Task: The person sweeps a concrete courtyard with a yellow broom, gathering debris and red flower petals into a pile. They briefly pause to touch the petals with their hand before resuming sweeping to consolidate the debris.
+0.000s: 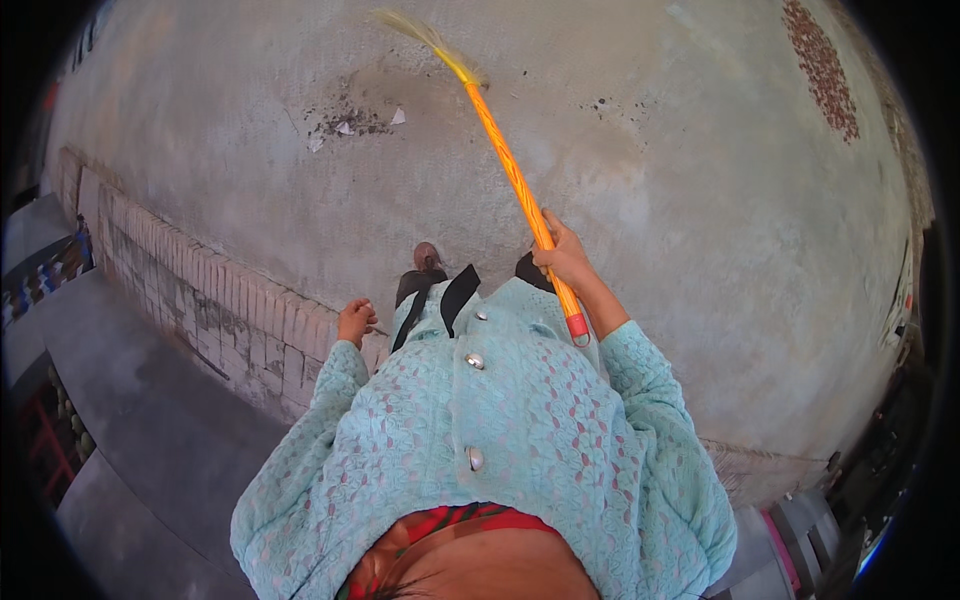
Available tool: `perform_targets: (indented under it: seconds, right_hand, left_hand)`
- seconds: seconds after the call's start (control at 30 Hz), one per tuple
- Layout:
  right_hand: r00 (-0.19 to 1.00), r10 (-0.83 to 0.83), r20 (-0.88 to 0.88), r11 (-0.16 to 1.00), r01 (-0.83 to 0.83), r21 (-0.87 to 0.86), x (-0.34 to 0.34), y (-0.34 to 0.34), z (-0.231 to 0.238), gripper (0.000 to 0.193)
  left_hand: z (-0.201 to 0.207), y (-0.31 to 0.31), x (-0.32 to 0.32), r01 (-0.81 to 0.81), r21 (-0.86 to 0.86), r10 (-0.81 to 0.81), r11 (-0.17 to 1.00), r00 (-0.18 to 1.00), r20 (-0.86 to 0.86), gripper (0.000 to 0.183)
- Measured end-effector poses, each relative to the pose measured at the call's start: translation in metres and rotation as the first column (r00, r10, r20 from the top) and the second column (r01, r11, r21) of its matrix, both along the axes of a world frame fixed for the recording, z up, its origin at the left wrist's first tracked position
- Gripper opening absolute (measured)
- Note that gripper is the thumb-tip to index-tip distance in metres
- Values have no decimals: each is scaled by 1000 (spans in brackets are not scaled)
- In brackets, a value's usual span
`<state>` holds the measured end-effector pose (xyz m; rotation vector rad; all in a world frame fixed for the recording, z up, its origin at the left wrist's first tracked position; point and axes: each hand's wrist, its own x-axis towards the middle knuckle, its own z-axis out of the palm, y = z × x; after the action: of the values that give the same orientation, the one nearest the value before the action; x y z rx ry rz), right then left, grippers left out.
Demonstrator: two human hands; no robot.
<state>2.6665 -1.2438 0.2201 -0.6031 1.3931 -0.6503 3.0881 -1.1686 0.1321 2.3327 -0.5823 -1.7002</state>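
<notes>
My right hand [566, 256] is closed around the orange patterned handle of a broom [510, 165], near its red end cap with a hanging loop. The broom slants away to the upper left, and its pale yellow bristles [408, 25] fan out over the concrete floor. A small pile of dark debris [355, 122] with a few white scraps lies on the floor left of the bristles. My left hand [356, 320] hangs by my side with its fingers curled; nothing shows in it.
A low brick edge [230, 300] runs along the left, with grey steps [150, 370] beyond it. Scattered dark bits [605, 104] lie right of the broom. A patch of reddish-brown pieces [822, 70] is spread at the far right. My brown shoe [427, 256] stands on the concrete.
</notes>
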Motion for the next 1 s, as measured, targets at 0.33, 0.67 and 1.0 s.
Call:
perform_targets:
  seconds: [0.33, 0.67, 1.0]
  right_hand:
    - [878, -330, -346, 928, 369, 52, -158, 65, -5, 38]
    - [969, -159, -188, 938, 207, 276, -211, 8, -117, 11]
    - [969, 75, 234, 996, -84, 26, -120, -127, -53, 70]
  left_hand:
    - [7, -25, -49, 35, -19, -35, 999, 999, 11, 25]
    - [41, -17, -98, 9, -59, -4, 998, 996, 87, 27]
    - [49, -44, -150, 16, 4, -16, 1000, 994, 111, 27]
